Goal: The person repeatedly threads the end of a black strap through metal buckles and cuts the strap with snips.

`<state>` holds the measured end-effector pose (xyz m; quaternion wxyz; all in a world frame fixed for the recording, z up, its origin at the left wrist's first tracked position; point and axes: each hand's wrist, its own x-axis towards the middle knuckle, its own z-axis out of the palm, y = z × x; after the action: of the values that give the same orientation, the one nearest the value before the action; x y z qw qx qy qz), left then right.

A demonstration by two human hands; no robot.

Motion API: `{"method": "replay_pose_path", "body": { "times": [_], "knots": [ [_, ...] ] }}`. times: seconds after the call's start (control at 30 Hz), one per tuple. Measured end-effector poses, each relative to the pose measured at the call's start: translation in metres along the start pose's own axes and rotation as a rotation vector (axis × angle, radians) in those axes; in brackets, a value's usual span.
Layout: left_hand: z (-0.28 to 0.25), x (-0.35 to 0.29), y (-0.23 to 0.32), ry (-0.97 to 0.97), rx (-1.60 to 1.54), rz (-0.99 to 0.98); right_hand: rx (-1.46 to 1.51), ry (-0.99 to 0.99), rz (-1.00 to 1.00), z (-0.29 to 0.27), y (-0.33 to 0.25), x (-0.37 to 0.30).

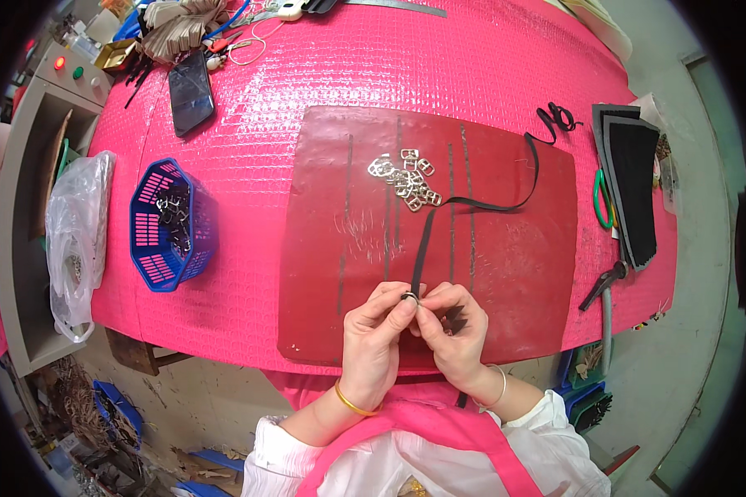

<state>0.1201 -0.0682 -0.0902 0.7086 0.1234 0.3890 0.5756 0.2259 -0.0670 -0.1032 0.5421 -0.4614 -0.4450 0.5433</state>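
"Left hand [371,333] first: how open is it?"

"Closed down; thumb and fingertips pinch a small metal piece [410,297] at the near end of a black strap [423,253]."

"And the right hand [456,338]?"

"Right beside it, nearly fingertip to fingertip. Thumb and index are pressed together at the strap, the other fingers curled, with dark strip ends [453,318] showing among them. I can't tell whether those belong to the same strap."

"Where does the strap run?"

"Away from the hands over a red mat [522,282], bending right beside a pile of silver buckles [412,184], then up to a loose coil [560,118] beyond the mat's far right corner."

"Farther out?"

"On the pink table cover [253,240], a blue basket [201,232] of small metal parts stands left of the mat, with a phone [192,95] beyond it. Dark flat panels [636,190] lie to the right, pincers [605,283] near their lower end."
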Motion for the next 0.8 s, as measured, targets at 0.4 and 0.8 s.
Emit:
{"method": "replay_pose_path", "body": {
  "times": [0.4, 0.8],
  "knots": [
    [-0.004, -0.002, 0.024, -0.038, 0.683, 0.206, 0.016, -0.162, 0.161, -0.017, -0.028, 0.02],
    [-0.018, 0.0, 0.043, -0.123, 0.43, -0.095, 0.114, -0.643, 0.782, -0.037, -0.035, 0.038]
  ]
}}
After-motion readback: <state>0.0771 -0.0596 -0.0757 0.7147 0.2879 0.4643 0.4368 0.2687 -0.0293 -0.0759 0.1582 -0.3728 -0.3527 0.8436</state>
